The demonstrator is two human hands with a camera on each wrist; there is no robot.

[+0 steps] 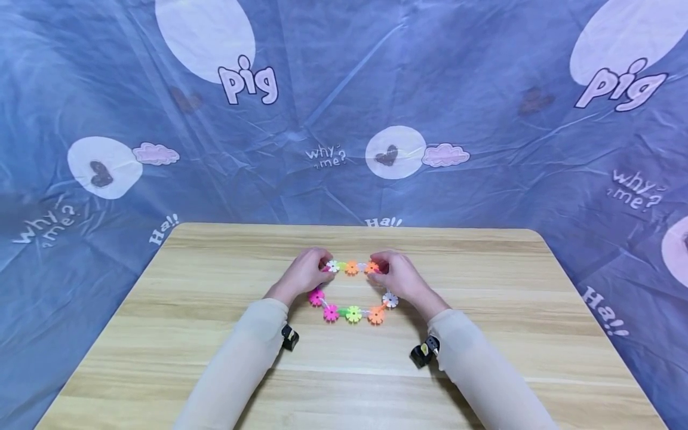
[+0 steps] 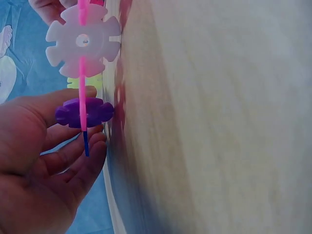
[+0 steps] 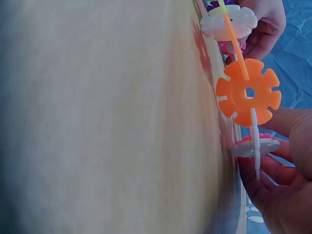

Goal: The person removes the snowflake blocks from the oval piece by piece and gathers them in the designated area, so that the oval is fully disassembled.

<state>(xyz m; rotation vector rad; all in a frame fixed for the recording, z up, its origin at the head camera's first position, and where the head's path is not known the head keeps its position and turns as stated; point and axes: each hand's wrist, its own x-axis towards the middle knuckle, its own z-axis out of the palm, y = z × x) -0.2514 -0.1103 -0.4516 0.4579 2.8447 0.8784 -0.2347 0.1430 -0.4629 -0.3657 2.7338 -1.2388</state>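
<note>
A ring of interlocking plastic snowflake discs (image 1: 353, 314), in pink, green, orange and white, lies at mid-table in the head view. My left hand (image 1: 304, 273) grips its far left corner, thumb and fingers bent around the discs beside a white disc (image 1: 333, 266). At the far right corner, my right hand (image 1: 402, 276) pinches the ring next to an orange disc (image 1: 371, 267). The left wrist view shows a purple disc (image 2: 97, 113) by the left fingers. In the right wrist view, an orange disc (image 3: 239, 100) stands upright near the right fingers. The fingers hide the corner discs.
The ring is on a light wooden table (image 1: 215, 358). Behind its far edge hangs a blue printed cloth (image 1: 301, 197). Black wrist cameras (image 1: 421, 353) sit under both sleeves, close to the tabletop.
</note>
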